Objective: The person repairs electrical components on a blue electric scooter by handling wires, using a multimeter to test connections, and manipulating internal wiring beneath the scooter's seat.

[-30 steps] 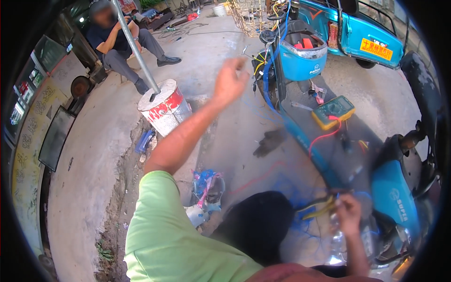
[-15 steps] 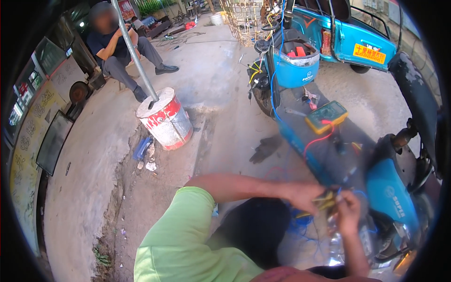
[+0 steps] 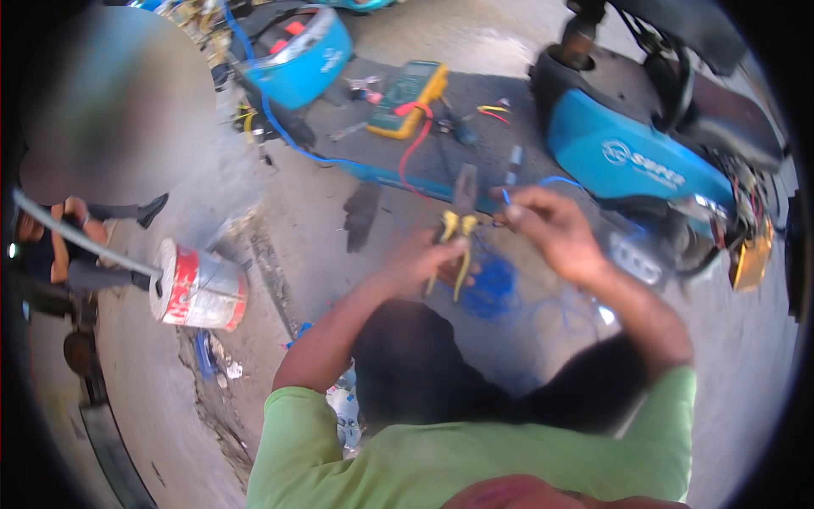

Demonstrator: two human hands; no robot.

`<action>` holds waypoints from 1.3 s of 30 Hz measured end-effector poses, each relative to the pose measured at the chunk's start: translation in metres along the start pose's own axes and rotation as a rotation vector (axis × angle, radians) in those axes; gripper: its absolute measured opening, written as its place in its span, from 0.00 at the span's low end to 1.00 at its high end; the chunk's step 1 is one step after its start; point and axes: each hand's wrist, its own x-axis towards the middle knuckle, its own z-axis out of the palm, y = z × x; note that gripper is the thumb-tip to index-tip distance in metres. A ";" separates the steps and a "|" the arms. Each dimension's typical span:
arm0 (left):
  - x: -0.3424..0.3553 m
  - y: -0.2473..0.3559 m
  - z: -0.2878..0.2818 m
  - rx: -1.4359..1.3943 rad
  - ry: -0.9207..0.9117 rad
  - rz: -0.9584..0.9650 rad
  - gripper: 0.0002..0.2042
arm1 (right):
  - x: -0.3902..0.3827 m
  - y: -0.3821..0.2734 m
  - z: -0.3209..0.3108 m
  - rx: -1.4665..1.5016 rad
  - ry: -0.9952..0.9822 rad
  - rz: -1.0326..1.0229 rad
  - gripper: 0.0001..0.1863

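My left hand (image 3: 422,259) is closed round the yellow handles of a pair of pliers (image 3: 459,269); their dark jaws point away from me. To its right, my right hand (image 3: 555,233) pinches a thin blue wire (image 3: 506,197), whose end shows at the fingertips. A gap separates this hand from the jaws. Below and between the hands, a loose tangle of blue wire (image 3: 490,284) lies on the ground. Just beyond the right fingers stands a small pale, blurred cylindrical thing (image 3: 514,161); what it is, I cannot make out.
A yellow-green multimeter (image 3: 407,100) with a red lead lies on the dark footboard (image 3: 500,97) of a blue scooter (image 3: 619,148). Its exposed wiring hangs at the right. A red-and-white bucket (image 3: 203,288) holding a pole stands left, near a seated person (image 3: 64,254). A dark glove-like thing (image 3: 362,216) lies on the ground.
My hands were close together at the pliers and have moved apart, the left keeping the pliers, the right the wire. The view has swung, so the scooter and bucket appear further left.
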 end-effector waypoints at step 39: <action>0.009 0.019 0.022 0.944 0.197 0.689 0.15 | -0.009 -0.006 -0.011 0.065 -0.090 0.117 0.09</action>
